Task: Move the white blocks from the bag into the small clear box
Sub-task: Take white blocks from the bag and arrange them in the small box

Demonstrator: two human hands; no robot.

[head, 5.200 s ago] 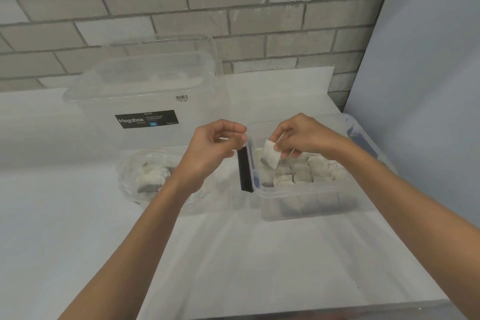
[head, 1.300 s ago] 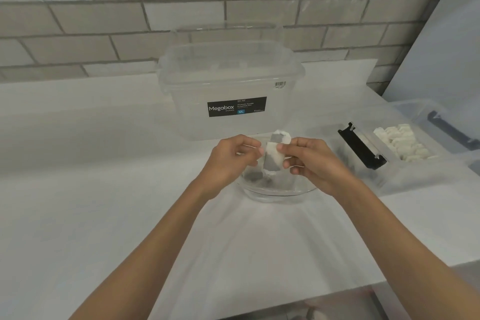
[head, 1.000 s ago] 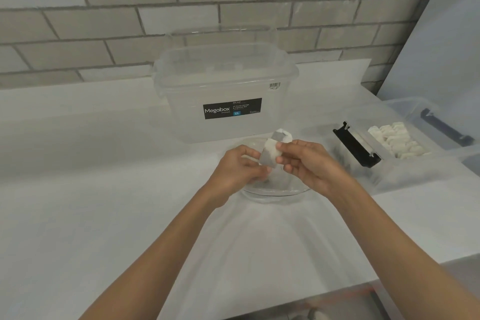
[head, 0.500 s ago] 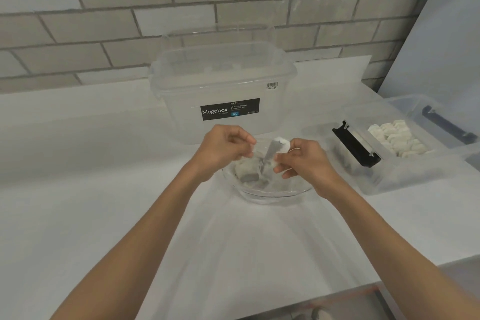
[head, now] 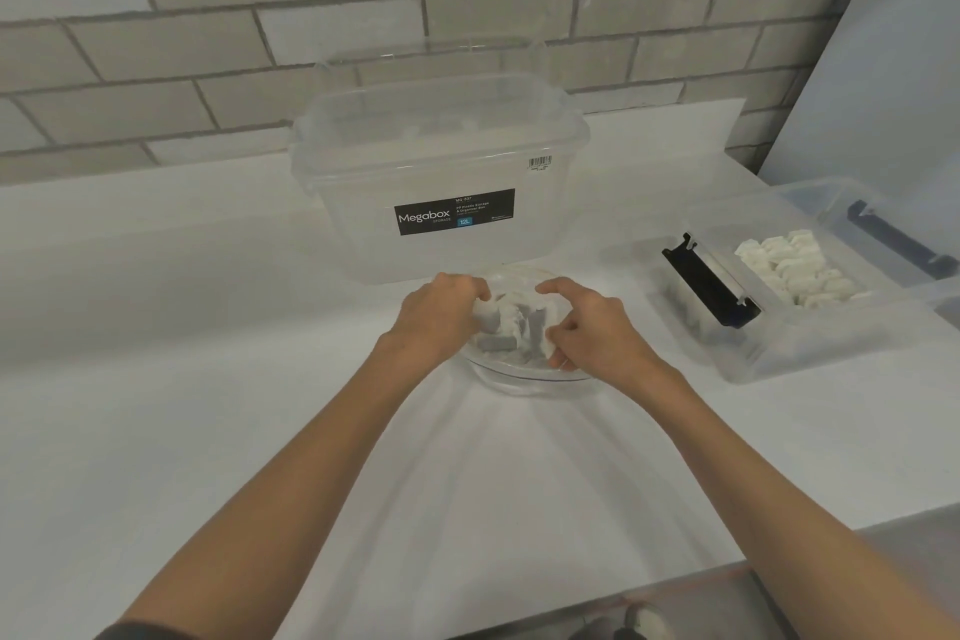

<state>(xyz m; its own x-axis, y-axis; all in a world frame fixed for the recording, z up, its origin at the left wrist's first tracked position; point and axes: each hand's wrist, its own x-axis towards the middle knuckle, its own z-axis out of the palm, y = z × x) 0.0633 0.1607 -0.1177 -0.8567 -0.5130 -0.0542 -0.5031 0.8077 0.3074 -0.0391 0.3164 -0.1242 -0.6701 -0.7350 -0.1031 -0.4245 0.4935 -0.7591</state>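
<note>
A clear plastic bag (head: pixel 524 376) lies on the white table in front of me with several white blocks (head: pixel 511 314) inside it. My left hand (head: pixel 441 317) grips the bag's left edge with curled fingers. On the bag's right edge, my right hand (head: pixel 592 327) pinches the plastic, its index finger arched over the opening. The small clear box (head: pixel 769 364) stands to the right with a black latch (head: pixel 709 283) on its near side. Several white blocks (head: pixel 800 270) lie packed in it.
A large lidded clear Megabox tub (head: pixel 441 172) stands right behind the bag, against the brick wall. The small box's lid (head: pixel 904 234) with a black latch lies behind it at the far right. The table's front edge runs below my right forearm.
My right hand held a white block above the bag and has come down to the bag's right edge. My left hand shifted onto the left edge. The view moved closer.
</note>
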